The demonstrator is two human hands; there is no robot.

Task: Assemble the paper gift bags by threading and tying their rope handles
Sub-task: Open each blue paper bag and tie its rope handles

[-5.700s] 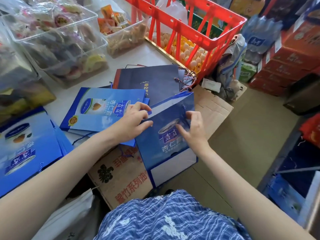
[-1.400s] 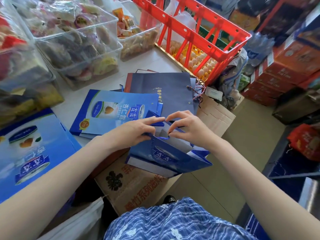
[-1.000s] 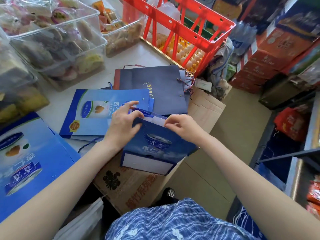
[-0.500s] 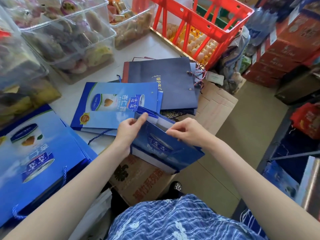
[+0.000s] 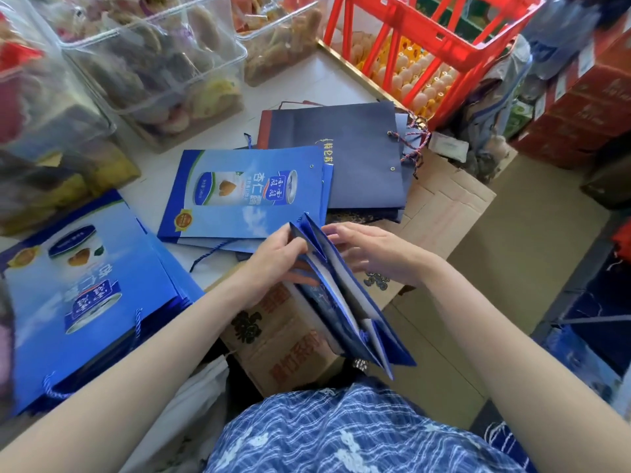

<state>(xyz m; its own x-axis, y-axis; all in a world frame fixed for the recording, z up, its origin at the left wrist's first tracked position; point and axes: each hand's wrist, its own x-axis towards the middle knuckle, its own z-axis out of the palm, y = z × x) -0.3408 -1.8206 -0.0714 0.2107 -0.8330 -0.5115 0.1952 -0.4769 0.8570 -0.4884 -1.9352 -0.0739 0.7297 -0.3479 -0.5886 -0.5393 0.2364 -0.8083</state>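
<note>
Red crate point(image 5: 440, 39) holding eggs point(image 5: 415, 80); clear snack bins point(image 5: 160, 63); cardboard box point(image 5: 283, 339) below.

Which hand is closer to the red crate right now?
Right. The right hand lies on the near side of the red crate, well short of it; the left hand, gripping the folded blue bag, sits farther off.

Both forearms reached forward; the left hand point(image 5: 273, 259) gripped with curled fingers, the right hand point(image 5: 370, 250) lay relaxed, fingers extended.
</note>
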